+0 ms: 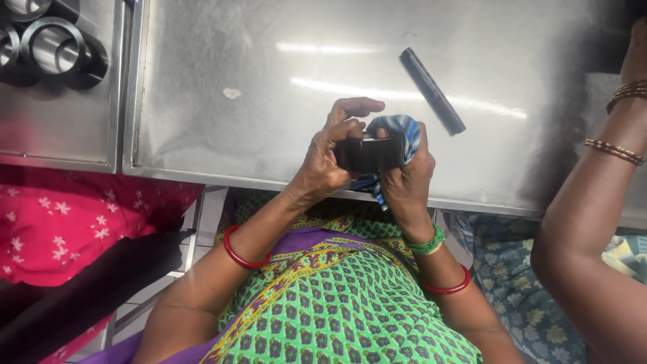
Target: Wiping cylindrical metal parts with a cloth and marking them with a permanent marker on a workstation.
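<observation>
1. Black, blocky part (367, 154) — ribbed or slotted by the look of it — is sitting between both hands, just above the near edge of the steel table (222, 135).
2. Left hand (330, 158) is gripping the part's left end; its fingers (350, 108) are curling over the top, the index lifting a little free.
3. Right hand (408, 178) is closing around a blue striped cloth (401, 128), pressing the cloth against the part's right end. The cloth is bunching above the right fingertips and trailing down below the part.
4. Step in hand, as I judge it: wiping or polishing the black part with the cloth, the left hand steadying while the right hand is rubbing.
5. Next move would likely call for turning the part within the left fingers so a fresh face is meeting the cloth — firm grip needed, as the piece is hanging close to the table edge.
6. Beyond the right fingertips, well apart, a long black bar (433, 91) is lying diagonally on the table, untouched.
7. Far left of the left fingers, metal rings (50, 47) are sitting on a separate steel tray (67, 128).
8. At the right edge, another person's arm (593, 222) with bangles is reaching toward the table; its hand is mostly out of view.
</observation>
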